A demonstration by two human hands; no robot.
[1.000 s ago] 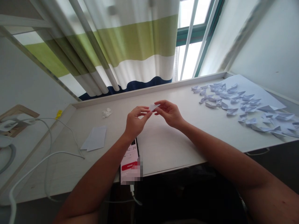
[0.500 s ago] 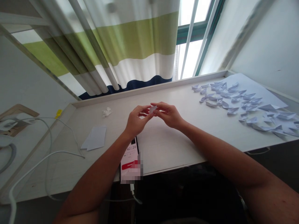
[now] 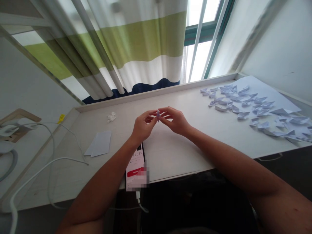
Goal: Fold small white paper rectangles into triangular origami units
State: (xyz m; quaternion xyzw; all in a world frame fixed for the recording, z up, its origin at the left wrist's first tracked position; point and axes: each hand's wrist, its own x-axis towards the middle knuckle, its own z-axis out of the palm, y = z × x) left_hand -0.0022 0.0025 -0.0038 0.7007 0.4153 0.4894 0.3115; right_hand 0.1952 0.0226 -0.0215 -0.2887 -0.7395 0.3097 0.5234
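Above the middle of the pale desk (image 3: 185,143), my left hand (image 3: 142,126) and my right hand (image 3: 175,121) meet fingertip to fingertip. Both pinch one small folded piece of white paper (image 3: 158,114), which now shows only as a thin edge between the fingers. Most of that piece is hidden by my fingertips. A phone (image 3: 135,164) with a lit screen lies on the desk under my left wrist.
Several small folded paper pieces (image 3: 240,103) lie spread over a large white sheet (image 3: 273,96) at the right. Flat paper slips (image 3: 98,144) and a crumpled scrap (image 3: 111,117) lie at the left. White cables (image 3: 48,162) loop over the left edge. A striped curtain (image 3: 136,48) hangs behind.
The small paper, held flat and wide a second ago, has been folded or turned narrower between my fingertips. Both hands moved slightly closer together.
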